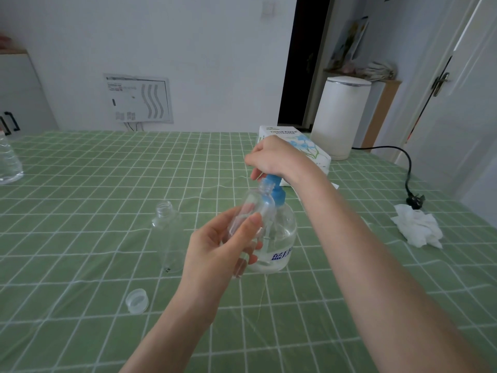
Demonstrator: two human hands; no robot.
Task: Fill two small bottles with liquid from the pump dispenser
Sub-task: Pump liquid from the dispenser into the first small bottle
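A clear pump dispenser (282, 238) with a blue pump head stands on the green checked tablecloth, partly filled with clear liquid. My right hand (271, 157) rests on top of the blue pump, fingers curled over it. My left hand (223, 246) grips a small clear bottle (254, 208), tilted, its open neck just under the pump's spout. A second small clear bottle (166, 232) stands upright and uncapped to the left. A translucent cap (137, 301) lies on the cloth nearer to me.
A tissue box (309, 146) sits behind the dispenser, a white kettle (338, 117) beyond it. A black cord with plug (414, 201) and a crumpled tissue (416, 228) lie at the right. A large clear water bottle (9, 162) stands at the far left edge.
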